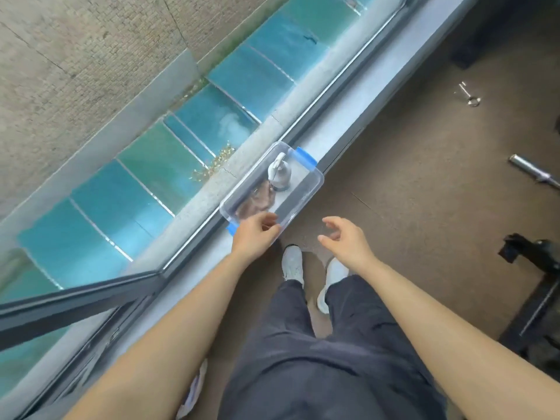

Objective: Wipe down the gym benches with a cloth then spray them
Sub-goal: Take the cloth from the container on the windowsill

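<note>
Brown matting floor [424,177] fills the right half of the frame. A grey window sill [348,116] crosses it diagonally from lower left to upper right. A black equipment frame [533,268] sits at the right edge; whether it is a gym bench cannot be told.

At centre frame, a clear rectangular plastic box with blue clips [312,189] stands on the sill and appears to overhang its inner edge. The left hand [254,234] grips the box's near rim, fingers curled over it. The right hand [345,237], just right of the box, holds nothing, its fingers loosely spread.

Inside the box, a crumpled brown cloth [257,198] lies at the near end. It touches a small clear spray bottle with a white trigger head [280,174], upright beyond it.

Assessment: supplies are being fetched and wiping has not begun.

Recommendation: steady the box with the left hand. Take the cloth first, lifting it clear of the bottle so nothing topples.
</note>
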